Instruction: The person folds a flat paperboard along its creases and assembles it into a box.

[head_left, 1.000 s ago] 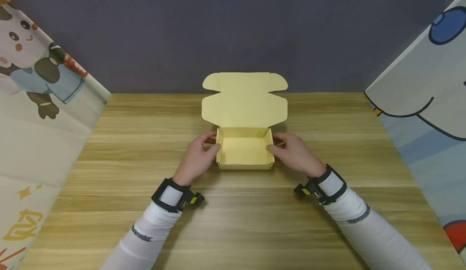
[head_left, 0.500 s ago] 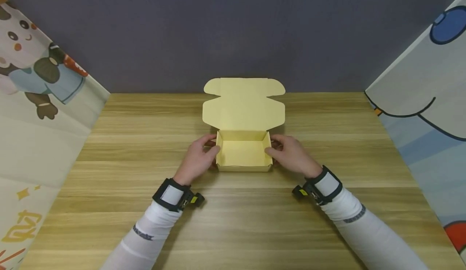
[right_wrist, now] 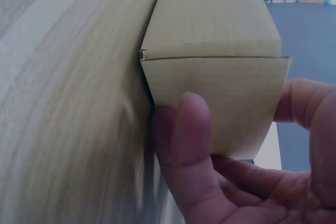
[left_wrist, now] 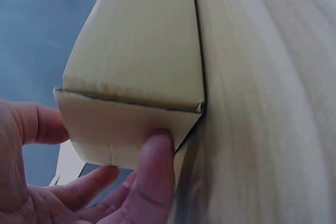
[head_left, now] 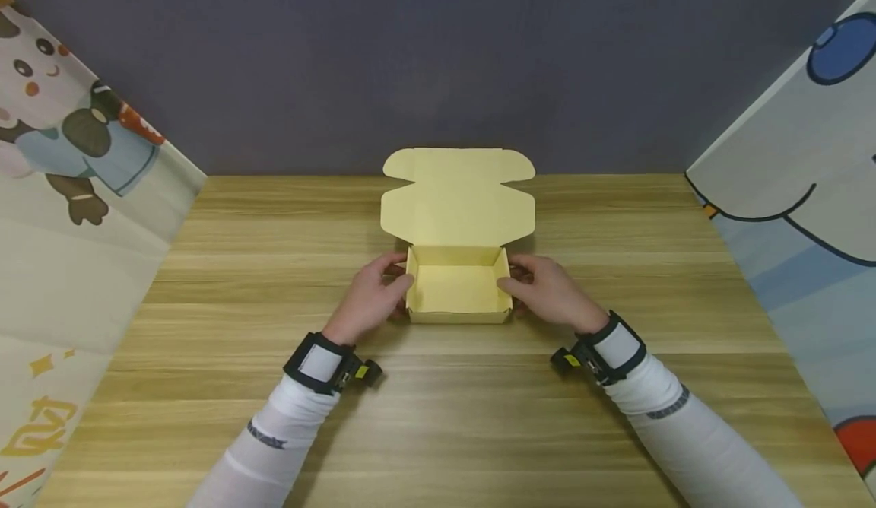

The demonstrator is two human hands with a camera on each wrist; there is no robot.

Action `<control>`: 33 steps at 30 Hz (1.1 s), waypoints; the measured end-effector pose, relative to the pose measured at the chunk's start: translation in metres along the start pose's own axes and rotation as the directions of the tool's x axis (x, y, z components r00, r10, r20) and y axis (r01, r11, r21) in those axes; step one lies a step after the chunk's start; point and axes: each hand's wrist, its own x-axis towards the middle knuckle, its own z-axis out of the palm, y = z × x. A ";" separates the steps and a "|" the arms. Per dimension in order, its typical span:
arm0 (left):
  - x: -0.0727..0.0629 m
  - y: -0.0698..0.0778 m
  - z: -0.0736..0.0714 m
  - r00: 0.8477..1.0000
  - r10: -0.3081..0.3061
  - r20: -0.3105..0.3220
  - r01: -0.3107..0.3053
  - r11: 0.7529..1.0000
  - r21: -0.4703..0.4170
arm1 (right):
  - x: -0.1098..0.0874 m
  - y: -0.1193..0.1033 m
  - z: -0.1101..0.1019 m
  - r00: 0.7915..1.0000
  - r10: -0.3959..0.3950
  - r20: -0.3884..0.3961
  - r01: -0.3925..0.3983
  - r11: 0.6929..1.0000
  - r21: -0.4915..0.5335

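Note:
In the head view a small pale yellow cardboard box (head_left: 459,316) sits on the wooden table, its inside bare. The box's lid (head_left: 457,211), with side flaps spread, stands raised at the far side. My left hand (head_left: 368,299) grips the left side wall, thumb over the rim and fingers outside. On the opposite wall my right hand (head_left: 550,295) has a matching hold. Both wrist views show fingers against the outer side of the box (left_wrist: 136,40); the right one shows the box's front wall (right_wrist: 215,19) too.
The wood-grain table (head_left: 438,417) spreads around the box. Behind it rises a dark grey wall (head_left: 438,52). Cartoon-printed panels, a left panel (head_left: 68,280) and a right panel (head_left: 773,166), flank the table. Black straps with small cameras circle both wrists.
Held by both hands, the box has shifted slightly toward me and looks a little smaller. My right hand came slightly left with it. Over the last half second almost nothing has moved.

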 end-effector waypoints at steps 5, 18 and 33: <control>0.011 0.002 -0.009 0.997 -0.001 -0.079 -0.007 0.994 -0.113 | -0.001 -0.001 0.000 1.000 0.008 0.007 -0.008 0.999 0.032; 0.056 0.035 -0.032 0.976 -0.023 -0.217 -0.067 0.915 -0.398 | -0.002 -0.003 -0.001 1.000 0.011 -0.003 -0.011 0.999 0.046; 0.065 0.032 -0.031 0.968 -0.042 -0.248 -0.068 0.907 -0.417 | 0.023 -0.003 -0.042 0.982 0.018 -0.189 0.003 0.994 0.110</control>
